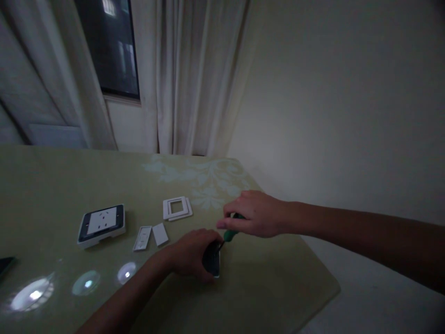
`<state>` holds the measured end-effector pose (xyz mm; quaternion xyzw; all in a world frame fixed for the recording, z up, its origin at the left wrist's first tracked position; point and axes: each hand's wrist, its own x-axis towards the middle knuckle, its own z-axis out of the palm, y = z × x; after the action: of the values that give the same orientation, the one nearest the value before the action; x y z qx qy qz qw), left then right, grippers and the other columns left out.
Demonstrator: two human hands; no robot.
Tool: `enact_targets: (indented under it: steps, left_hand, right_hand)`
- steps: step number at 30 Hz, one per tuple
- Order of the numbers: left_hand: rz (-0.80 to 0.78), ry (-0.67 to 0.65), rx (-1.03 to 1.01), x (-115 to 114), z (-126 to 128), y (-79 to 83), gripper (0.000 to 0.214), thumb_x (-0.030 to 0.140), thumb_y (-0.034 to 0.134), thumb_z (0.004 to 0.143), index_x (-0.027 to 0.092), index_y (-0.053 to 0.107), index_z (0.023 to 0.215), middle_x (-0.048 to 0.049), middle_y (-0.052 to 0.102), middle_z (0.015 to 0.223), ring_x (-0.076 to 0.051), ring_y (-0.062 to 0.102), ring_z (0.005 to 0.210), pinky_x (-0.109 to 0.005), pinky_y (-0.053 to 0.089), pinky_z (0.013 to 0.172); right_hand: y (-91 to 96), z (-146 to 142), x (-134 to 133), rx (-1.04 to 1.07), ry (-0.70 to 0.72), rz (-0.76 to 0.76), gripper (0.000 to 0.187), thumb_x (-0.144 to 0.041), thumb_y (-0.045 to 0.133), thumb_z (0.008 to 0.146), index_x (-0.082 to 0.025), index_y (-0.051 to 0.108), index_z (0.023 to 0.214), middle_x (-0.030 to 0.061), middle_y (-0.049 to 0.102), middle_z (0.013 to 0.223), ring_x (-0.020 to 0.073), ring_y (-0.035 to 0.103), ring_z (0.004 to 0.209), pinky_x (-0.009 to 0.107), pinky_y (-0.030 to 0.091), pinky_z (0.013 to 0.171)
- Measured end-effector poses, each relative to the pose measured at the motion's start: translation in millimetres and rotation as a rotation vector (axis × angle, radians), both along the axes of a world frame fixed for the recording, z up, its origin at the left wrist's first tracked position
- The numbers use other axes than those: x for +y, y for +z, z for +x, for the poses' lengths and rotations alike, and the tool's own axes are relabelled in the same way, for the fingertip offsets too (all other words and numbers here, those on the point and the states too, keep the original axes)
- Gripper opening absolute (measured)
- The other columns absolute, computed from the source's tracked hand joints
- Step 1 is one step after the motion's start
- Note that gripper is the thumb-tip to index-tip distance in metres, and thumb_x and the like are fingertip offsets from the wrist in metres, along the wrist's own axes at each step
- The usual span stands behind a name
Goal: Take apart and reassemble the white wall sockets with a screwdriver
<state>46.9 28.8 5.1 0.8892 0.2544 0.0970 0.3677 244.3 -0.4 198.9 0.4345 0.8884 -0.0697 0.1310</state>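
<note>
So, from your far-off chair, where is the piece, and what have the fingers got?

I see the dark-faced piece [211, 260] toward the right-hand end of the table [271, 287], in my left hand [193, 255]: thumb on its near edge, fingers on its far one, gripping it. My right hand [255, 213] is curled round a green-handled screwdriver [229, 235], whose thin shaft slants down to the piece's right side; whether the tip bites or merely rests there, I cannot tell from my feed

How do you expect it to handle?

Light, I'd judge, and stiff, like hard plastic. One hand spans it, so I'd guess it skids rather than bends when pushed sideways, and the glossy table looks slick to me. Its pale rim seems likeliest to chip

Where would you take hold, then?

By the two opposite edges, as my left hand does, fingertips clear of the shaft; the flat dark face strikes me as too smooth for a sure pinch

And the loose bits?

To the left lie the white frames [166, 211], two small white plates [160, 234] and a white socket box [101, 221]. Those frames look thin; I'd take them by the outer border
</note>
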Motion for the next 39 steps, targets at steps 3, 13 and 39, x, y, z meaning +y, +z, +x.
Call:
enact_targets:
  steps: [3, 13, 39]
  left_hand:
    - [-0.009, -0.001, -0.009, 0.0, -0.1, -0.9, 0.08, 0.039, 0.097, 0.061, 0.027, 0.066, 0.134, -0.0095, 0.073, 0.134, -0.037, 0.068, 0.119, -0.05, 0.053, 0.105]
    - [-0.046, 0.005, 0.005, -0.1, -0.3, 2.3, 0.082, 0.041, 0.096, 0.061, 0.024, 0.067, 0.136, -0.0116, 0.072, 0.137, -0.038, 0.067, 0.121, -0.05, 0.052, 0.106]
    - [-0.038, 0.008, -0.002, -0.2, -0.6, -1.1, 0.083, 0.044, 0.097, 0.061, 0.026, 0.066, 0.135, -0.009, 0.072, 0.132, -0.037, 0.066, 0.118, -0.049, 0.052, 0.105]
  right_hand:
    - [5.9, 0.2, 1.5, -0.023, 0.127, -0.011, 0.026, -0.038, 0.061, 0.11, -0.021, 0.076, 0.123, 0.0056, 0.079, 0.087, 0.0213, 0.069, 0.078, 0.031, 0.04, 0.067]
    - [3.6, -3.8, -0.4, 0.001, 0.091, 0.019, 0.04, -0.054, 0.055, 0.112, -0.017, 0.072, 0.116, 0.0089, 0.079, 0.094, 0.0231, 0.071, 0.082, 0.031, 0.042, 0.067]
    - [5.1, 2.2, -1.0, 0.001, 0.051, 0.072, 0.037, -0.048, 0.05, 0.111, -0.019, 0.072, 0.108, 0.0088, 0.077, 0.088, 0.0243, 0.068, 0.076, 0.034, 0.042, 0.066]
